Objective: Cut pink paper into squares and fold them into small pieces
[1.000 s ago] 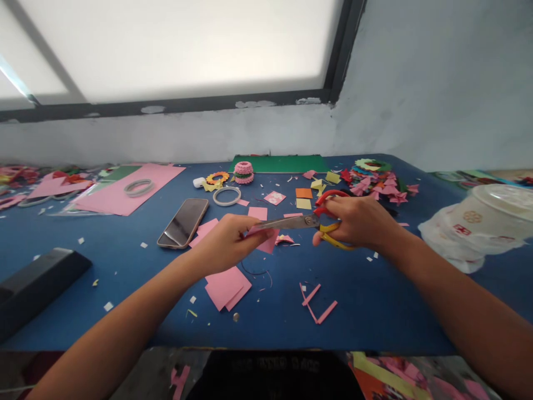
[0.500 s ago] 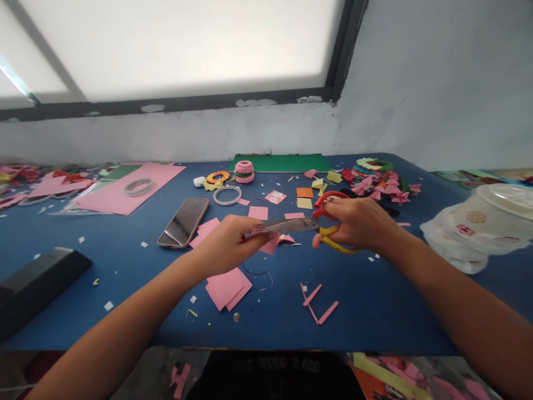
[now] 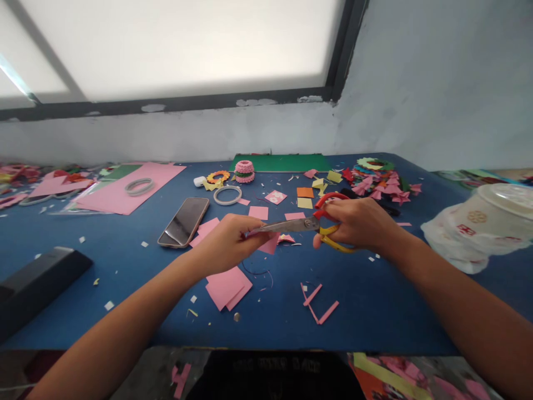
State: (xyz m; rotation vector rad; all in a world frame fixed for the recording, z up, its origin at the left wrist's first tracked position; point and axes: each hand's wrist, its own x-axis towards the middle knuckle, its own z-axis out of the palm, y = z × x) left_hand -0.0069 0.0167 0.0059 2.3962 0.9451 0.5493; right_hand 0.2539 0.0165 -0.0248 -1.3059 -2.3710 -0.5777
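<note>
My right hand (image 3: 353, 222) grips scissors (image 3: 291, 225) with one red and one yellow handle, fingers through the loops. Their blades point left and look closed or nearly so, with the tips at the fingers of my left hand (image 3: 233, 239). That hand is closed in a pinch, with a sliver of pink paper (image 3: 251, 234) showing between thumb and fingers; most of it is hidden. Pink paper squares (image 3: 229, 289) lie under and in front of my left hand. Thin pink paper strips (image 3: 318, 305) lie on the table below the scissors.
On the blue table (image 3: 270, 333) lie a phone (image 3: 184, 222), a tape roll (image 3: 227, 195) and orange and yellow squares (image 3: 305, 198). A ringed pink paper piece (image 3: 244, 171) stands behind. Folded pink pieces (image 3: 387, 186) are piled back right, near a bagged white container (image 3: 478, 222). A dark object (image 3: 45, 283) sits left.
Almost nothing differs. Both hands hold nearly the same place, with only a tiny shift of the left fingers and the scissors at the blade tips.
</note>
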